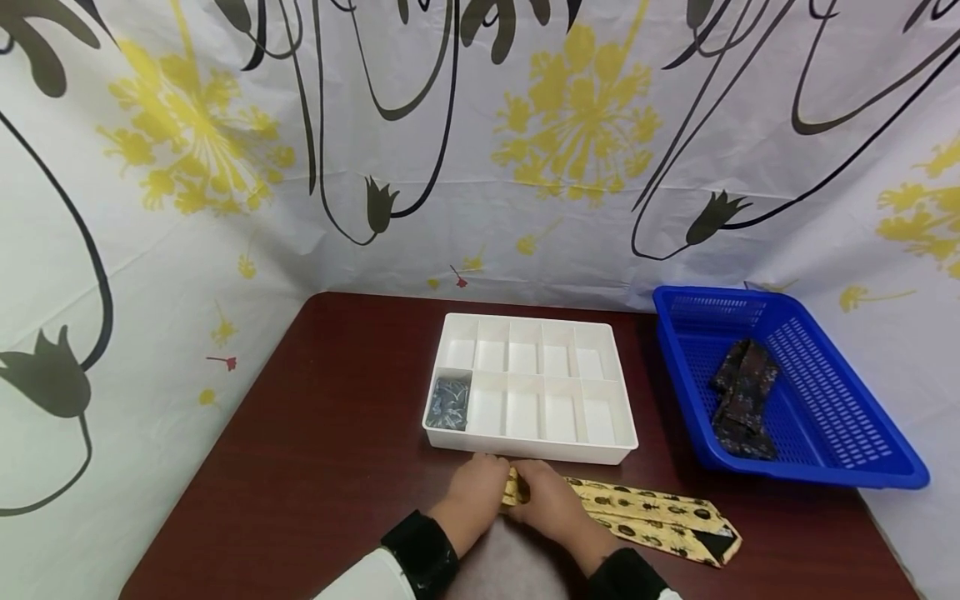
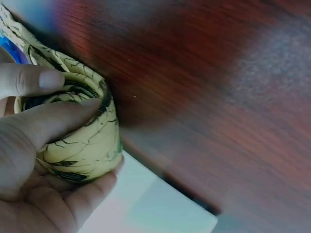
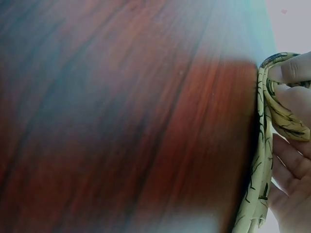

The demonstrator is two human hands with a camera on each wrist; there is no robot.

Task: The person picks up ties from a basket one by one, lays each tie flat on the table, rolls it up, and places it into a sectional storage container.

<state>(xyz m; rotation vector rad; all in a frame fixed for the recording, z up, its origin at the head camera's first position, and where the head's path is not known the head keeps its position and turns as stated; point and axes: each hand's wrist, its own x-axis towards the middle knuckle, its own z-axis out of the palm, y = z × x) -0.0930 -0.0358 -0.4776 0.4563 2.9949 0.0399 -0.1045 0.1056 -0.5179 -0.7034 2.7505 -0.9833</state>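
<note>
Yellow patterned tie point(image 1: 645, 518) lies on the bench point(image 1: 315, 467), lower centre of the head view — long axis running right, toward lower right. Left hand point(image 1: 474, 493) and right hand point(image 1: 551, 500) both curl around its rolled end point(image 2: 82, 145), just below the white organizer point(image 1: 531, 385).

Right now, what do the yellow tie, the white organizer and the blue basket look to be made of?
Yellow tie: soft woven cloth, maybe silky; it rolls and creases in the left hand. White organizer: smooth, rigid moulded plastic with thin dividers. Blue basket: glossy plastic, slotted walls.
</note>
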